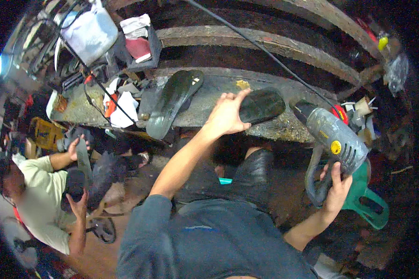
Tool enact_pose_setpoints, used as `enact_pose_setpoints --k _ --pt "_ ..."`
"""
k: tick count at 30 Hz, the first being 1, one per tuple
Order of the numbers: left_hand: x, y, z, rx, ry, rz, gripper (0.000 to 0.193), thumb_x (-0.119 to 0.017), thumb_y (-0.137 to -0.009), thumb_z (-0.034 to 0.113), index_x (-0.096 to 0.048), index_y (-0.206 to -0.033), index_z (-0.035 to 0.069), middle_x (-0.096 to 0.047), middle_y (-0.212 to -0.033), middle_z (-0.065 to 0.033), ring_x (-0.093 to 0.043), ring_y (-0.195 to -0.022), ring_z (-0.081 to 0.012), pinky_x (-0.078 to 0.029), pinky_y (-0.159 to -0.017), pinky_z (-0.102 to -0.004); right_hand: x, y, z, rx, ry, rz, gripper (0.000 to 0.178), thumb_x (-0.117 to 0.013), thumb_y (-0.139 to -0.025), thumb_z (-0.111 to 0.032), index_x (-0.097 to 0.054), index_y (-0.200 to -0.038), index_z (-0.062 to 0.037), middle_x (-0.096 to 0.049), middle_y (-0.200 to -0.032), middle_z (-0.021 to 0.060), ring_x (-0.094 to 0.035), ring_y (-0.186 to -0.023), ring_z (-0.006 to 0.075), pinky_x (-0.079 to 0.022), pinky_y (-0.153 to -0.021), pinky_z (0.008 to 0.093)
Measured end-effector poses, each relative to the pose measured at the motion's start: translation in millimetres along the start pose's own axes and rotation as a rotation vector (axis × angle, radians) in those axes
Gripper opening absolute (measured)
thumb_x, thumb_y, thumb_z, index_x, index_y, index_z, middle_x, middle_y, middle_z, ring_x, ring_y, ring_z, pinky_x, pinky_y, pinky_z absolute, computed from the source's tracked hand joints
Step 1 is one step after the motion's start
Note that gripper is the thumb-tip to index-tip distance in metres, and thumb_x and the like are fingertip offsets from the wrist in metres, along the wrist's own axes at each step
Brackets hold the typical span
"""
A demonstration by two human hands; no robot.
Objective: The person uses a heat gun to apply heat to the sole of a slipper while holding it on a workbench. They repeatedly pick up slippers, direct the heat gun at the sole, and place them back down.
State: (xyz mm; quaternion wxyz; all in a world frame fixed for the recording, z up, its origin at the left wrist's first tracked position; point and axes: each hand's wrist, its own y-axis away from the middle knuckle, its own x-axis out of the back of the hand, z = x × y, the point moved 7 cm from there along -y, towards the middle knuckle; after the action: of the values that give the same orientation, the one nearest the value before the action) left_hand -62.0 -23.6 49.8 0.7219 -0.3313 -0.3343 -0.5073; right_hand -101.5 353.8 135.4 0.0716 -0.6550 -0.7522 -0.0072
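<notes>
A dark shoe sole (264,105) lies on the worn bench, and my left hand (226,111) grips its left end between thumb and fingers. In my right hand (337,186) is a grey heat gun (333,132), held by its handle. The nozzle faces up and left, close to the sole's right end but apart from it. Left of my left hand, a second dark sole (167,107), long and shiny, rests at a slant across the bench with a small pale mark near its top.
The bench (205,104) has wooden rails behind it and a cord crossing above. White scraps (125,109) and a box with red cloth (138,49) stand left. A green plastic stool (370,209) is at right. At lower left sits another person (46,186) holding dark flat pieces.
</notes>
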Motion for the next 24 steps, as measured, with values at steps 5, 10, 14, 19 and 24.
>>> enact_pose_setpoints --k 5,10,14,19,24 --pt "88 50 -33 -0.051 -0.128 0.293 0.09 -0.095 -0.064 0.032 -0.062 -0.146 0.013 -0.068 -0.135 -0.0188 -0.06 -0.129 -0.0393 -0.044 -0.117 -0.0487 4 9 5 -0.036 -0.05 0.065 0.037 -0.076 -0.102 -0.03 -0.062 -0.121 -0.0012 -0.068 -0.093 0.0076 -0.062 -0.078 0.0165 -0.052 -0.073 0.0331" --pt "136 89 -134 0.105 -0.284 0.496 0.085 -0.095 -0.069 0.036 -0.063 -0.143 0.011 -0.069 -0.131 -0.0202 -0.062 -0.122 -0.0417 -0.047 -0.109 -0.0504 -7 1 15 -0.031 -0.079 0.034 0.028 -0.075 -0.103 -0.025 -0.065 -0.115 -0.0017 -0.068 -0.094 0.0067 -0.062 -0.078 0.0155 -0.052 -0.073 0.032" --pt "111 90 -189 0.354 -0.283 0.201 0.106 -0.085 -0.083 0.056 -0.035 -0.166 0.014 -0.054 -0.153 -0.0295 -0.051 -0.14 -0.0504 -0.04 -0.118 -0.0551 -23 0 24 -0.068 -0.096 0.016 0.025 -0.076 -0.101 -0.022 -0.066 -0.111 -0.0018 -0.069 -0.092 0.0054 -0.063 -0.077 0.0147 -0.052 -0.073 0.0323" --pt "140 88 -88 0.089 -0.508 0.461 0.088 -0.08 -0.091 0.045 -0.043 -0.159 0.006 -0.047 -0.16 -0.0246 -0.042 -0.147 -0.049 -0.035 -0.123 -0.0568 -30 4 21 -0.131 -0.059 0.046 0.032 -0.083 -0.094 -0.026 -0.071 -0.107 -0.0001 -0.072 -0.091 0.0052 -0.063 -0.072 0.0147 -0.052 -0.07 0.0332" --pt "178 84 101 -0.65 -0.453 0.293 0.048 -0.086 -0.083 0.024 -0.074 -0.128 0.014 -0.069 -0.135 -0.011 -0.062 -0.13 -0.0339 -0.048 -0.114 -0.0509 -38 0 6 0.03 0.032 -0.055 0.03 -0.083 -0.093 -0.025 -0.073 -0.101 0.0016 -0.073 -0.085 0.0046 -0.062 -0.068 0.0139 -0.051 -0.064 0.0341"
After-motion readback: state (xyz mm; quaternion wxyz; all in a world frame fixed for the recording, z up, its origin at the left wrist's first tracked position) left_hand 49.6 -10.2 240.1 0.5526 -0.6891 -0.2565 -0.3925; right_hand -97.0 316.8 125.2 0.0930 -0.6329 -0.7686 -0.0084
